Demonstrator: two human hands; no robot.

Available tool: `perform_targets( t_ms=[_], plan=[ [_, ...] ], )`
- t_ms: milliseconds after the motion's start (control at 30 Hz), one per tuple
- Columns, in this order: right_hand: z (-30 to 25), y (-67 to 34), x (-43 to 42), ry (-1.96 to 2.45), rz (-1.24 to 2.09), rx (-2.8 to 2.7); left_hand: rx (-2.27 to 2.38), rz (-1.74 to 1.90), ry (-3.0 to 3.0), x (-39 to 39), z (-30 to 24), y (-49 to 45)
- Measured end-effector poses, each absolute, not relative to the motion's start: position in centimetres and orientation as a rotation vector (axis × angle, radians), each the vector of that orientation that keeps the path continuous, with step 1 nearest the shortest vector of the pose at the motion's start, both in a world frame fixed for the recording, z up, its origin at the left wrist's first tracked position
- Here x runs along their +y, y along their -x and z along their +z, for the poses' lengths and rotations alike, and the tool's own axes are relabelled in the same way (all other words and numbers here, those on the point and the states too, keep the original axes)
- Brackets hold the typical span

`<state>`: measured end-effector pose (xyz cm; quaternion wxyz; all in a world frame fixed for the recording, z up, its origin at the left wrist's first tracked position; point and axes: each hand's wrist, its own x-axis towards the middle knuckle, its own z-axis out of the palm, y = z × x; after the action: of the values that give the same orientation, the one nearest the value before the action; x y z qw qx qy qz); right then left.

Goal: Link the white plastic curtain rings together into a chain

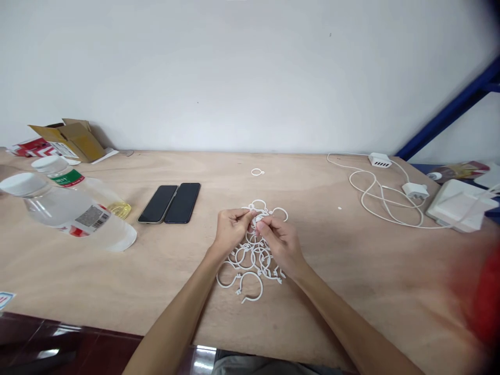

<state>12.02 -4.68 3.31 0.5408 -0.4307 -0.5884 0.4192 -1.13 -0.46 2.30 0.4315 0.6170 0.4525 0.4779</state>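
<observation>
Over a loose pile of white plastic rings [246,258], my two hands meet at one small white ring [257,220]. My left hand [231,227] pinches its left side between thumb and fingertips. On the other side, my right hand [282,242] grips it with thumb and forefinger. Fingers cover much of this ring, so I cannot tell if its clasp is closed. Several rings in the pile lie open, with small clips at their ends. One closed white ring [257,172] lies apart, farther back on the wooden table [304,317].
Two dark phones [182,203] lie left of the pile. Farther left are two clear bottles [89,213] and an opened cardboard box [74,140]. At right, a white cable [385,208] runs between a charging hub [379,160] and a white adapter [459,205]. A red blur [486,297] shows at the right edge.
</observation>
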Motion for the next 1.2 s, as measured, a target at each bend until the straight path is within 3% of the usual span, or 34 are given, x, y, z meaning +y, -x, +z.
perform_targets(
  t_ms=[233,433,733,933,1200],
  plan=[
    [2.9,-12.9,-4.0,1.117,0.866,-1.435,1.128,1.168,-1.733,-0.2,2.0,1.5],
    [2.2,-15.3,3.6,1.509,0.569,-1.407,1.084,1.194,-2.084,-0.3,1.5,1.5],
    [0.9,-13.8,14.1,1.944,0.319,-2.087,1.198,1.344,-2.087,0.3,0.9,2.3],
    [0.7,-14.0,11.7,1.698,0.211,-2.272,1.289,1.384,-2.065,0.4,1.0,2.3],
    [2.9,-15.3,0.6,1.062,0.031,-2.249,1.335,1.461,-2.091,0.0,1.4,1.6]
  ],
)
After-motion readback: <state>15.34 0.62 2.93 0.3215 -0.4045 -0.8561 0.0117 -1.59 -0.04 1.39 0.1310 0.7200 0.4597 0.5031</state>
